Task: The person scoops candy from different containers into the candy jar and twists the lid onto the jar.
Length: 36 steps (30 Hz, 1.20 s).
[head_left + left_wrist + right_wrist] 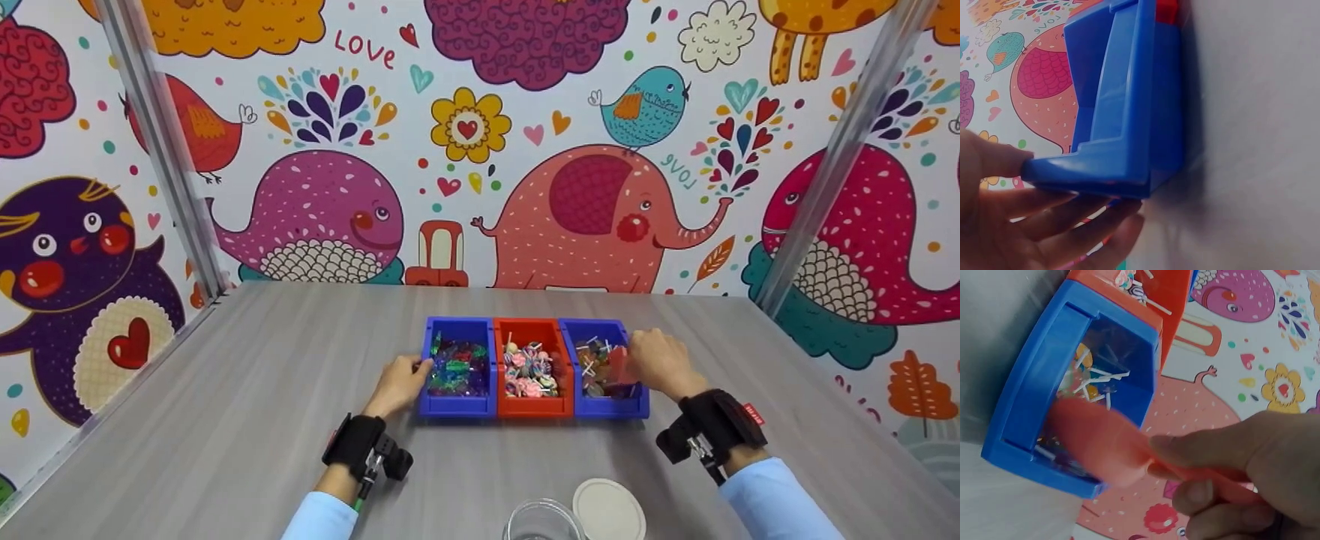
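Working two-handed at a grey wood-grain worktop (315, 322), before three open bins set side by side, nearer the far edge than the near one and well apart from the left and right edges. Pinching the outer side wall of the left blue bin (456, 406) between the thumb and fingers of the left hand (400, 386), probably bracing the joined row against a nudge at its other end. Grasping the handle of a red scoop (1092, 439) in the right hand (664, 360), and holding its broad end at the mouth of the right blue bin (611, 407), among or just above white-stick lollipops (1093, 391); owing to motion blur, not telling for certain whether touching or carrying any. Coming at that bin from the side of the worktop's right edge, apparently sparing the red bin (535, 407) and its pastel swirl lollipops (532, 386) from a crossing forearm. Having glossy green, purple and red pieces (457, 371) in the bin at the other end, seemingly sorted one kind to a bin. Resting neither hand on the clear jar (543, 504) or the round cream lid (609, 510), both lying toward the near edge, lid off and just beside the jar, likely for leaving the mouth open and within reach. Facing a cartoon-print wall panel (420, 165) beyond the far edge.
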### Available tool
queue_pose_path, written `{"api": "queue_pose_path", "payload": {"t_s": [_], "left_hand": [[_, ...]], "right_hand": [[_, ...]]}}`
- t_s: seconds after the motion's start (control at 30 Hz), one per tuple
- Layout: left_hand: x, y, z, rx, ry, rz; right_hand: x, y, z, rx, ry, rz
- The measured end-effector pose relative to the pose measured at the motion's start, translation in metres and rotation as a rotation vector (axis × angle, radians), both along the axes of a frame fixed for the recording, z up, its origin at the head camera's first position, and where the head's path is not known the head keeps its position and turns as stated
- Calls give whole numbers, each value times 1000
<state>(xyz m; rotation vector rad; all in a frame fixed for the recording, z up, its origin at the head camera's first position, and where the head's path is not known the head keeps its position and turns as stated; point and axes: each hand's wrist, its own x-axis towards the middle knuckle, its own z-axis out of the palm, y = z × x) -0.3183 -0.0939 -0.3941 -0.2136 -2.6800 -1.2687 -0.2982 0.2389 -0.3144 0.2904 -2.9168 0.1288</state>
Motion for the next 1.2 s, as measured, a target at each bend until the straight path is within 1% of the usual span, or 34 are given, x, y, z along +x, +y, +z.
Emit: {"api": "queue_pose_path", "payload": {"t_s": [0.17, 0.23, 0.33, 0.37, 0.47, 0.5, 0.57, 0.7, 0.77, 0.9, 0.97, 1.2], "left_hand": [[0, 0, 0, 23, -24, -11], [0, 0, -1, 27, -26, -10], [0, -1, 0, 19, -8, -8], [0, -1, 0, 9, 8, -8], [0, -1, 0, -11, 45, -11], [0, -1, 0, -10, 46, -13], [0, 0, 0, -15, 57, -17], [0, 1, -1, -7, 37, -11], [0, 0, -1, -9, 37, -10], [0, -1, 0, 0, 20, -14], [0, -1, 1, -5, 25, -11], [-1, -1, 0, 2, -6, 5]], "right_hand": [[-2, 5, -4, -96, -110, 7], [-1, 7, -5, -119, -106, 6], [0, 11, -8, -153, -71, 26], [0, 13, -10, -164, -61, 37], [-2, 19, -17, -198, -35, 62], [-3, 21, -20, -210, -33, 65], [-3, 24, -26, -238, -43, 55], [-2, 26, -34, -303, -80, 3], [-1, 26, -37, -331, -73, -9], [2, 26, -44, -366, -20, 8], [2, 27, -48, -377, -5, 10], [3, 26, -55, -383, -26, -6]]}}
